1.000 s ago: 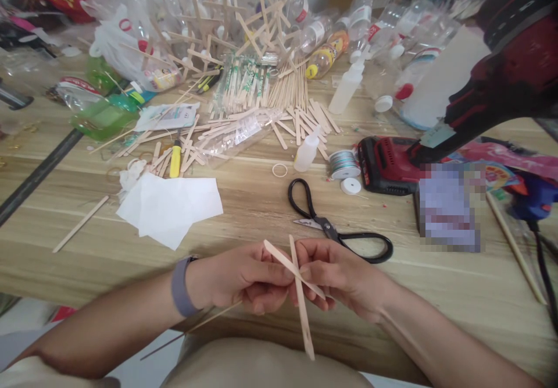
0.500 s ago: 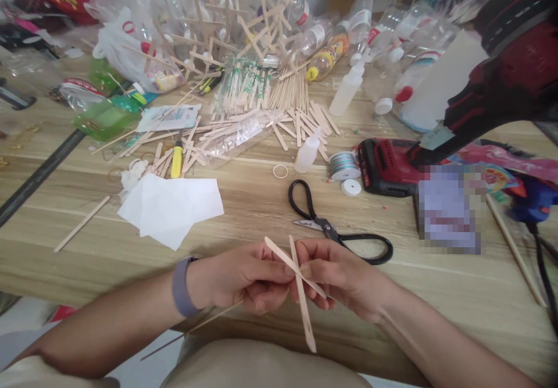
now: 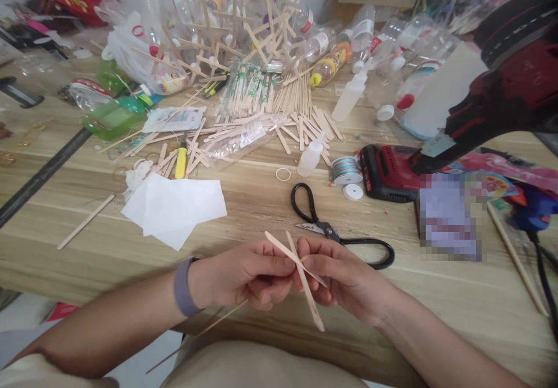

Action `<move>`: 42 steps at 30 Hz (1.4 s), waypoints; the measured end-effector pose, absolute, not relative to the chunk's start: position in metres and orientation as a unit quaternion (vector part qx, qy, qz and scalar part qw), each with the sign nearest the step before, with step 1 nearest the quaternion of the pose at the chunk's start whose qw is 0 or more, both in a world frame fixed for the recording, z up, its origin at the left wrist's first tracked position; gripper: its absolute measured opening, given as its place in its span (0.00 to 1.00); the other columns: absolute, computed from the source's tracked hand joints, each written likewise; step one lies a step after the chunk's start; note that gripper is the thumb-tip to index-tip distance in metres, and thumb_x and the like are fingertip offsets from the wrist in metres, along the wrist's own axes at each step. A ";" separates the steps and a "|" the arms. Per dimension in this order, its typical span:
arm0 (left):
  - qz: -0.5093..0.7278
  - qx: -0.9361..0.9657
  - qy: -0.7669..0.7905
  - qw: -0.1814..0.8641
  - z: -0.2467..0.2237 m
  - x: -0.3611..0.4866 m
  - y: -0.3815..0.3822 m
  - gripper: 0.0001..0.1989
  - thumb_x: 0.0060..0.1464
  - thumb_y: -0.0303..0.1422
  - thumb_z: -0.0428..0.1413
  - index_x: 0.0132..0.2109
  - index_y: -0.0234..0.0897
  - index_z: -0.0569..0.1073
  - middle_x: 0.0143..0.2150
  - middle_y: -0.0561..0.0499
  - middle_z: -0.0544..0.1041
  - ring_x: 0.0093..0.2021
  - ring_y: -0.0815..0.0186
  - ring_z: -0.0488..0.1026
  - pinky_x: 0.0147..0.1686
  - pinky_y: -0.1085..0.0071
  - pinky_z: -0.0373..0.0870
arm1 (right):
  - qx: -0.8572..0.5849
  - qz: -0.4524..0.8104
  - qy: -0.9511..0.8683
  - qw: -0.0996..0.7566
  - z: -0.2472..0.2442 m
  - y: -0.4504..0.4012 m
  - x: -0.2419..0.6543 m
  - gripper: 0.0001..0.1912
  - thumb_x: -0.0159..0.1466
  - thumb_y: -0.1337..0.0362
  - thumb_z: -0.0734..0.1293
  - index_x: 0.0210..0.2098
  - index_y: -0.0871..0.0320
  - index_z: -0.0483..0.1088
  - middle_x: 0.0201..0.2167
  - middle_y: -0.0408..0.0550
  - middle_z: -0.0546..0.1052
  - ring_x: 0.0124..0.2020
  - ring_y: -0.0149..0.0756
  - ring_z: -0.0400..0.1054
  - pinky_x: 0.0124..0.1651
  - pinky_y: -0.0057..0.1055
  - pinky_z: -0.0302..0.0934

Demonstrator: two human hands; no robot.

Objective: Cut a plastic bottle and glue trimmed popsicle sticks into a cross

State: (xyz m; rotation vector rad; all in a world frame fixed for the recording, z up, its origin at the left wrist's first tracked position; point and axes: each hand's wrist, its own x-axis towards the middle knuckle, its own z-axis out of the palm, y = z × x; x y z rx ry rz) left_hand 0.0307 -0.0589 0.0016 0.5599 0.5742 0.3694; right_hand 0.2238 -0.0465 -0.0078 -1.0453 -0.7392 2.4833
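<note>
My left hand [image 3: 248, 274], with a grey band on the wrist, pinches two flat wooden craft sticks [image 3: 313, 305] near the point where they cross in an X. My right hand [image 3: 349, 280] grips the same pair from the other side, thumb and fingertips closed at the crossing. What binds the sticks there is too small to make out. Below my left hand a thin bamboo skewer [image 3: 209, 327] slants down toward my lap; its upper end is hidden by the fingers. Just beyond my right hand lie black-handled scissors [image 3: 325, 228], spread apart on the table.
White paper sheets [image 3: 181, 207] and a single craft stick [image 3: 86, 221] lie left. Loose sticks, a yellow-handled tool [image 3: 181, 161], glue bottles [image 3: 311, 156] and a thread spool [image 3: 346, 171] sit farther back. A red-black power tool [image 3: 387, 170] stands right; plastic bottles crowd the rear.
The crossed sticks have turned slightly, the lower end of the longer one swinging right and up. Both hands keep their grip. The view has shifted a little.
</note>
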 end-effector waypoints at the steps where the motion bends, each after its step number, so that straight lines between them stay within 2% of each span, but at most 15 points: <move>1: 0.178 0.276 0.284 0.901 0.002 0.031 -0.059 0.19 0.52 0.47 0.60 0.32 0.32 0.72 0.15 0.59 0.63 0.15 0.77 0.52 0.17 0.74 0.44 | -0.370 0.875 -0.262 0.172 -0.008 -0.046 0.224 0.21 0.50 0.54 0.77 0.24 0.57 0.62 0.17 0.38 0.70 0.15 0.21 0.57 0.16 0.18 0.45; 6: 0.173 0.295 0.306 0.888 0.001 0.030 -0.059 0.19 0.52 0.47 0.59 0.33 0.32 0.72 0.15 0.59 0.64 0.15 0.77 0.50 0.17 0.74 0.42 | -0.382 0.867 -0.274 0.167 -0.006 -0.046 0.223 0.23 0.48 0.52 0.78 0.24 0.58 0.62 0.16 0.37 0.70 0.13 0.20 0.56 0.15 0.18 0.46; 13: 0.155 0.324 0.297 0.885 0.000 0.028 -0.057 0.18 0.53 0.45 0.57 0.35 0.31 0.73 0.16 0.59 0.65 0.14 0.77 0.54 0.15 0.76 0.44 | -0.383 0.857 -0.304 0.164 -0.003 -0.046 0.222 0.23 0.48 0.52 0.77 0.23 0.58 0.62 0.16 0.37 0.70 0.14 0.20 0.57 0.14 0.18 0.47; 20: 0.113 0.324 0.287 0.894 0.000 0.027 -0.057 0.18 0.51 0.46 0.58 0.34 0.33 0.72 0.15 0.58 0.66 0.13 0.75 0.55 0.13 0.75 0.41 | -0.375 0.851 -0.333 0.152 -0.002 -0.048 0.223 0.24 0.48 0.51 0.77 0.23 0.58 0.61 0.17 0.38 0.71 0.15 0.21 0.59 0.15 0.18 0.49; 32: 0.129 0.322 0.307 0.886 -0.002 0.027 -0.059 0.15 0.53 0.43 0.56 0.34 0.33 0.73 0.16 0.58 0.66 0.13 0.76 0.55 0.13 0.76 0.41 | -0.371 0.848 -0.344 0.158 -0.002 -0.048 0.222 0.24 0.49 0.50 0.77 0.22 0.58 0.62 0.18 0.39 0.71 0.16 0.21 0.59 0.16 0.18 0.50; 42: 0.126 0.323 0.283 0.894 0.000 0.027 -0.058 0.21 0.52 0.49 0.58 0.35 0.33 0.72 0.15 0.59 0.65 0.12 0.76 0.53 0.13 0.75 0.40 | -0.364 0.854 -0.330 0.171 -0.006 -0.050 0.223 0.23 0.50 0.51 0.77 0.24 0.58 0.61 0.18 0.39 0.72 0.15 0.21 0.59 0.15 0.18 0.49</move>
